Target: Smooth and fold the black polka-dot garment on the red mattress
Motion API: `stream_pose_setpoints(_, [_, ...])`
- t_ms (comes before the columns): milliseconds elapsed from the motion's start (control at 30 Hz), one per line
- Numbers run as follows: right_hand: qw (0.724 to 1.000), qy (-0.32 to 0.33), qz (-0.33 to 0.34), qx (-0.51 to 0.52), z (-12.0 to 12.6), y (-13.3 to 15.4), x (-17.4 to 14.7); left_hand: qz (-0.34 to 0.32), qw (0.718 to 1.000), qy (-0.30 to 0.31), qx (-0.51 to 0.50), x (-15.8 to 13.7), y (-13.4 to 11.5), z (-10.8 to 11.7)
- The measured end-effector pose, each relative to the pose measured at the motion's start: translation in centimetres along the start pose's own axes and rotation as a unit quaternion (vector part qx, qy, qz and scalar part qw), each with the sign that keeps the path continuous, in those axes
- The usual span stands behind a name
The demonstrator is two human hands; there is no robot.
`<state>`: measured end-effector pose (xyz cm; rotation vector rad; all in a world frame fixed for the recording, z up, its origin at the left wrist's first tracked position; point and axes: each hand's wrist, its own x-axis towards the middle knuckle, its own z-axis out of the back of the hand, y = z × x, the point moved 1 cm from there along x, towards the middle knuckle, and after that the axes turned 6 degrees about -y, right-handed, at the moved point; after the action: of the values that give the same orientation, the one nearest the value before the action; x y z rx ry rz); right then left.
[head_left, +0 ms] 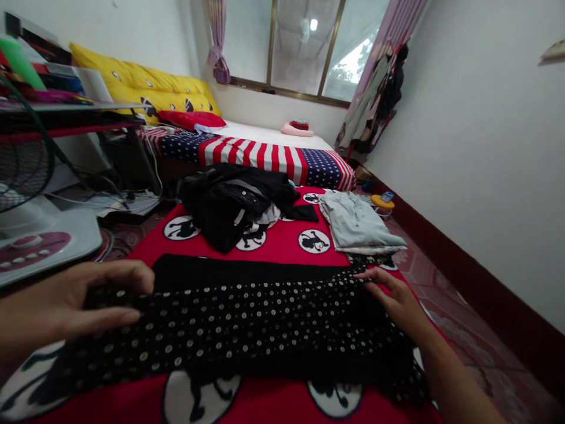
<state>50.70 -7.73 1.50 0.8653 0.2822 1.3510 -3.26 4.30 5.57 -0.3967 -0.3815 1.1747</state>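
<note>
A black garment with small white dots (247, 312) stretches across the red cloth in front of me. Plain black fabric shows along its far and near edges; which kind of garment it is I cannot tell. At its left end, my left hand (92, 300) has the dotted fabric between thumb and fingers, some of the fingers being hidden. My right hand (395, 300) pinches the far edge near the right end. The right part of the garment is bunched and hangs toward my right forearm.
Beyond lie a heap of dark clothes (233, 203) and, at right, a folded pale grey shirt (359, 221). The red cloth (291, 250) has monkey prints. A fan (39, 229) stands left, a bed (260, 156) at the back, a small yellow stool (382, 203) by the wall.
</note>
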Motion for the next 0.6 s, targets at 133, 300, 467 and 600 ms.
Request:
stream_pose_setpoints(133, [1.0,-0.026,0.015,0.006,-1.0,0.7,2.8,0.035,0.995,0.05,-0.083,5.6,-1.0,0.7])
stream_pose_setpoints(300, [0.999,-0.033,0.006,0.017,-4.3,-0.9,5.2,-0.012,1.0,0.004,0.028,9.0,-1.0,-3.7])
stream_pose_setpoints(467, [0.999,-0.045,-0.018,0.014,-5.6,-2.7,5.4,0.057,0.986,-0.03,0.152,8.8,-1.0,-6.8])
stream_pose_setpoints(600, [0.998,-0.044,-0.034,0.032,-4.2,-3.3,4.7,0.073,0.985,-0.069,0.139,8.3,-0.3,-7.6])
